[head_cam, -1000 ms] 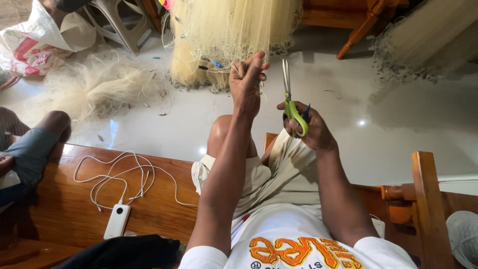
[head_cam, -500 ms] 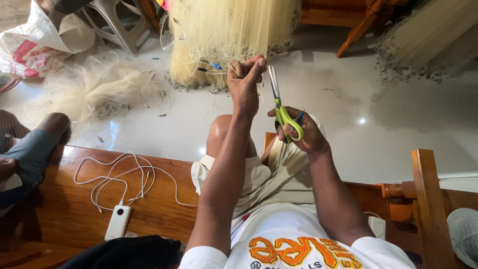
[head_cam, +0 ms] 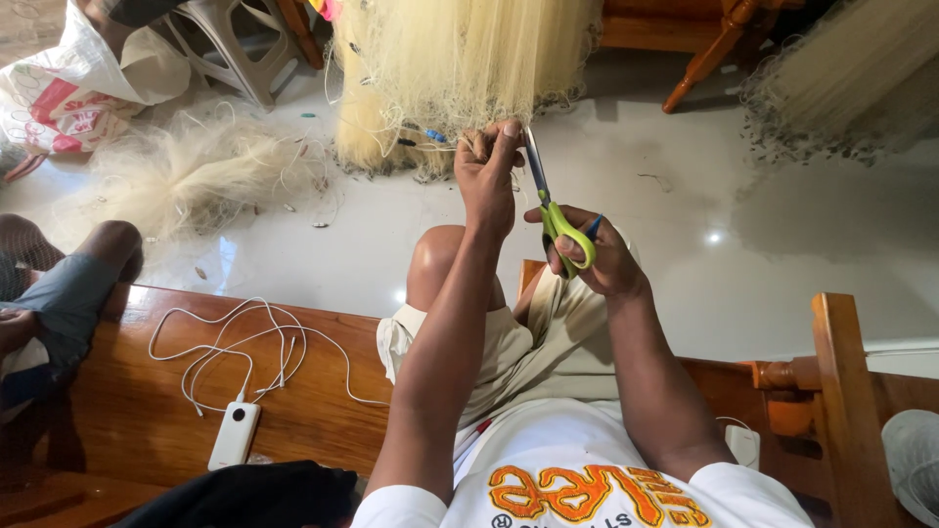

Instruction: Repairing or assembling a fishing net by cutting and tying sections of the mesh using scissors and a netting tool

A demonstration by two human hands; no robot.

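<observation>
- Nearest, on the polished brown wooden bench (head_cam: 147, 391), a white oblong power bank (head_cam: 234, 435) lies with its loose white cable (head_cam: 245, 347) coiled beside it; a dark cloth sits at the near edge.
- The right hand (head_cam: 602, 259) grips green-handled steel scissors (head_cam: 548, 200), fingers through the loops; blades point up and away.
- The left hand (head_cam: 486, 176) is clenched, pinching the lower edge of the pale yellow fine-mesh fishing net (head_cam: 460, 59), hanging at far centre just beside the blades.
- The net looks light, limp and snag-prone; best held bunched near the cut.
- Far left, a white and red plastic bag (head_cam: 68, 83) lies crumpled; its contents are hidden; a heap of pale net offcuts (head_cam: 176, 176) lies near it.
</observation>
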